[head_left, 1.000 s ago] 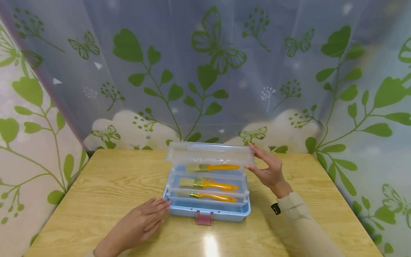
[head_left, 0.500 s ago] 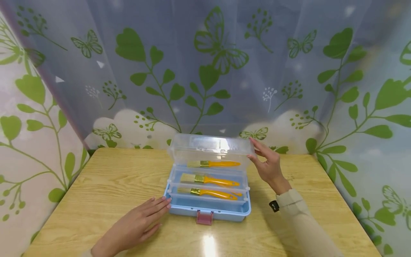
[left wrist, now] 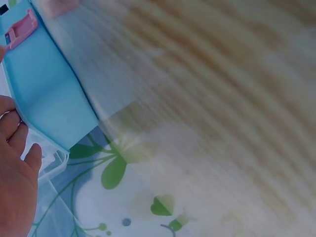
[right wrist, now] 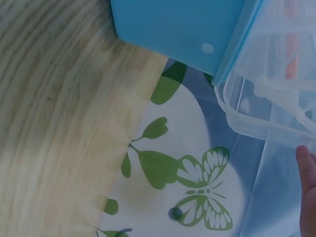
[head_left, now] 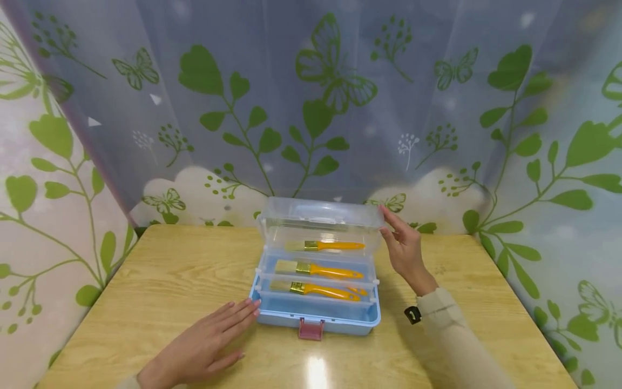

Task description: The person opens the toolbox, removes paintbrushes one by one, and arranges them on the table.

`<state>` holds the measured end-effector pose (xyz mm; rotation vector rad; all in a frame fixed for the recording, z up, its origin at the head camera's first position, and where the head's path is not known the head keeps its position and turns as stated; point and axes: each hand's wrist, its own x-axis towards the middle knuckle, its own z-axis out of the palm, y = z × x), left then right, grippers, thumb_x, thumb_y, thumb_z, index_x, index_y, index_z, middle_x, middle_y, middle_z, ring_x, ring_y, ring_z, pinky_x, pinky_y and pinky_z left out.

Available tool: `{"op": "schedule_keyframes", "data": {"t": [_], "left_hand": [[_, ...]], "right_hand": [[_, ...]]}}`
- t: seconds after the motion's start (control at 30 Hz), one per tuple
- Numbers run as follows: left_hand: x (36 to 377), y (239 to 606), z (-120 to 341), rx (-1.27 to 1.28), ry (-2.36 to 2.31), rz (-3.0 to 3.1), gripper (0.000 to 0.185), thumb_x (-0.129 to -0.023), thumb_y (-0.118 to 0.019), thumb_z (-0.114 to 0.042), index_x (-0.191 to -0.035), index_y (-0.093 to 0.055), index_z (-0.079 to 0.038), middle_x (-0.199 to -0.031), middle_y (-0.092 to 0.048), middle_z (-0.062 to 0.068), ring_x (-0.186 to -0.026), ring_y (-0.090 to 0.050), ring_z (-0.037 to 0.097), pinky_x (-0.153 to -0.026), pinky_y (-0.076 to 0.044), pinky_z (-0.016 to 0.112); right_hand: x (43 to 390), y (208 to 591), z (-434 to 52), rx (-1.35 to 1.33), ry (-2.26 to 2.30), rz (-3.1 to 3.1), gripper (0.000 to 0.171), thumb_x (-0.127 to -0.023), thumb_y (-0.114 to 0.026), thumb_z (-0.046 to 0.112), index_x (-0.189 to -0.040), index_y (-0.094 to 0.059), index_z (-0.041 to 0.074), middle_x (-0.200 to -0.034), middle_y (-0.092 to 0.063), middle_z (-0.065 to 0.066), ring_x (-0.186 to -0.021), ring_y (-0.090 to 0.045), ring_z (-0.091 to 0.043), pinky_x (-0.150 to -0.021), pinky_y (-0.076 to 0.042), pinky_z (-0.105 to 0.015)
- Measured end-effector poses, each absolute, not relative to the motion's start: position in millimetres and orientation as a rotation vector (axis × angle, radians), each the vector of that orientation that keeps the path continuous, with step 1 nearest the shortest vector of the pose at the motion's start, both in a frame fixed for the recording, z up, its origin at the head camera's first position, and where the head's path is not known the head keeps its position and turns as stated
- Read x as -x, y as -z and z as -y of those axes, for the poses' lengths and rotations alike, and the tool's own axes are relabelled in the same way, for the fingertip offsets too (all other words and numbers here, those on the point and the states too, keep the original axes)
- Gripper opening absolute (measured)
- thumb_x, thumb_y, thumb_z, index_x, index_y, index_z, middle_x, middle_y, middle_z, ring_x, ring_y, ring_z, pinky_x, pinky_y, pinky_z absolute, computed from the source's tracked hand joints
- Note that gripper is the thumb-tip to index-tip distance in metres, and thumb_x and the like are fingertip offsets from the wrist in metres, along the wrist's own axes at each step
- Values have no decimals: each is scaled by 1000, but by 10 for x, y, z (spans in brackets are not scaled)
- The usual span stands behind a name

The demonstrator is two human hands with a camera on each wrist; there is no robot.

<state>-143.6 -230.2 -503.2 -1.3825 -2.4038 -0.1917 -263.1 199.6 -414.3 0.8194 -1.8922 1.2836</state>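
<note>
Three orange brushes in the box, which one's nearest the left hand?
The front brush, in the lowest tier nearest the pink latch. The left hand rests by that front corner; the other two lie farther back.

Wood table (head_left: 160, 281) w/ blue toolbox (head_left: 318, 316)

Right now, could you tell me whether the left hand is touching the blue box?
Touching: in the head view the left hand lies flat on the table, fingertips against the blue box at its front left corner.

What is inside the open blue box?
The blue box holds three orange-handled brushes, one per clear stepped tray. Below the trays, only pale blue shows at the front; the rest is covered.
</note>
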Motion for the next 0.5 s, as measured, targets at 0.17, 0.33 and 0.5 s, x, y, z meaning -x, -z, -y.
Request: {"op": "schedule_keyframes", "data": {"t": [0.17,0.33,0.5], "left_hand": [[1406,5074,2292,1359,239,2441,81,-92,-75,-35,-157,-38,-2,-165,-33,13,-150,-36,28,-127,-5,26],[1384,5094,2288,1321,251,2481,79,-96,-70,-38,-158,-35,-4,-166,-31,11,-152,-32,26,-127,-5,26],[1383,5093,2279,1299,272,2478,79,-96,-70,-37,-159,-34,-5,-166,-31,10,-151,-34,26,-128,-6,27]], "right_hand": [[2631,4232,-2032,-724,-1374,1952,35,-100,-50,-13,-134,-54,-19,-134,-55,-39,-110,-64,3,-70,-54,-9],[2639,4296,-2048,-693,-1429,1951,35,-98,-48,-18,-132,-57,-19,-130,-57,-39,-100,-69,1,-75,-60,-22],[2647,4314,-2040,-684,-1450,1950,34,-101,-49,-13,-134,-58,-15,-130,-58,-38,-105,-70,-6,-77,-60,-28]]}}
